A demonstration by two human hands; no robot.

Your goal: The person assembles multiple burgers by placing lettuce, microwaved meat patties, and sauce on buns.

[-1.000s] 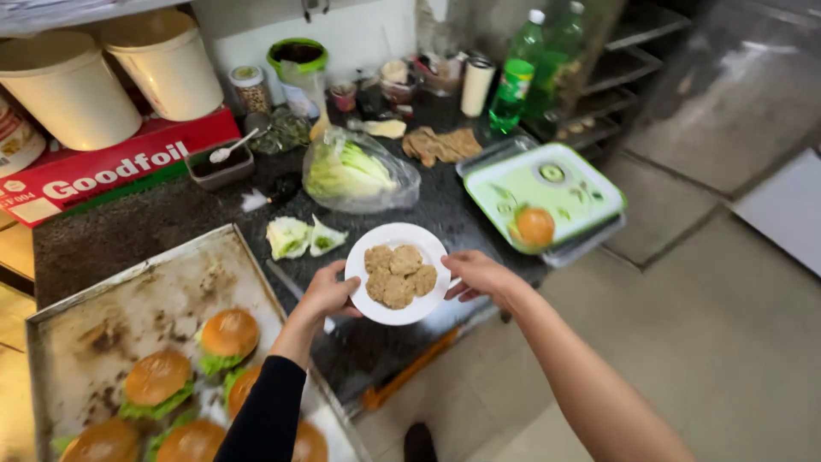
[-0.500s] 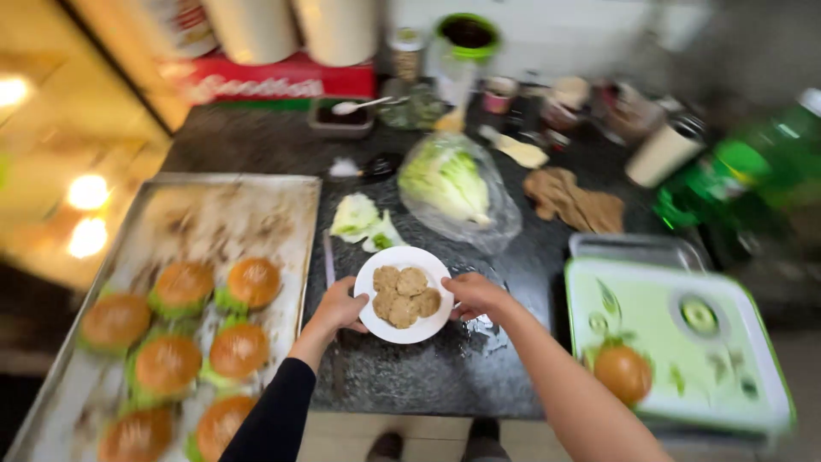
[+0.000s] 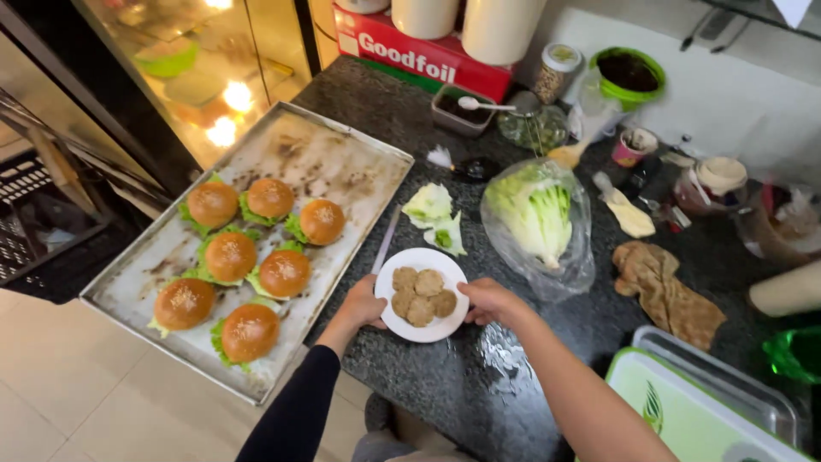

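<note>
A small white plate point(image 3: 446, 326) with several round brown patties point(image 3: 421, 295) rests low over the dark granite counter point(image 3: 428, 385). My left hand point(image 3: 363, 304) grips its left rim and my right hand point(image 3: 487, 301) grips its right rim. To the left lies a worn metal baking tray point(image 3: 333, 162) carrying several burgers point(image 3: 231, 255) with lettuce under shiny buns. Loose lettuce leaves point(image 3: 433, 214) lie just beyond the plate, beside a bagged lettuce head point(image 3: 539, 218).
A brown cloth point(image 3: 667, 291) lies to the right. A green-rimmed white tray point(image 3: 684, 411) sits at the lower right. Jars, a green tub point(image 3: 629, 73), a red box point(image 3: 419, 56) and white buckets line the back. A glass display case point(image 3: 197, 77) stands at the left.
The view has swung left, so the burger tray now fills the left side. Both hands still hold the plate of patties over the counter.
</note>
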